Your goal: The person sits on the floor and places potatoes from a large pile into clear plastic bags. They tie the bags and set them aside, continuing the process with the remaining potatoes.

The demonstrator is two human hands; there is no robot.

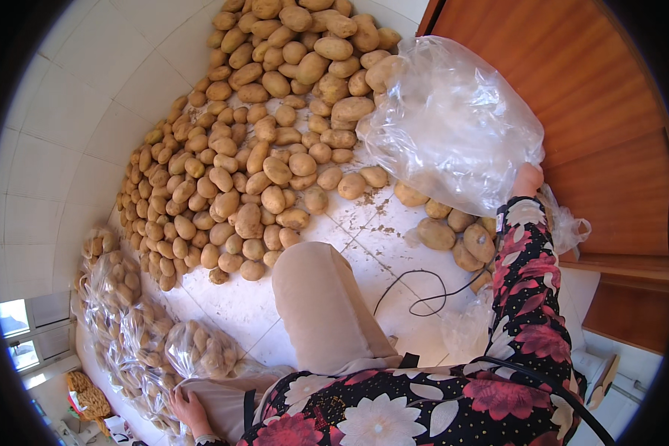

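My right hand (528,179) is closed on the edge of a large clear plastic bag (451,122), which spreads out to the upper left of the hand and looks empty. Loose potatoes (223,184) lie in a wide heap on the tiled floor, left of the bag and beyond it. A smaller group of potatoes (468,240) sits just below the bag, beside my right forearm. My left hand (188,410) rests on my left knee with its fingers apart, near clear bags filled with potatoes (200,348).
Filled potato bags (117,284) line the left side by the tiled wall (61,111). A wooden cabinet (607,167) stands at the right. A black cable (423,273) loops over the soil-specked floor near my knee. Crumpled clear plastic (468,326) lies by my right arm.
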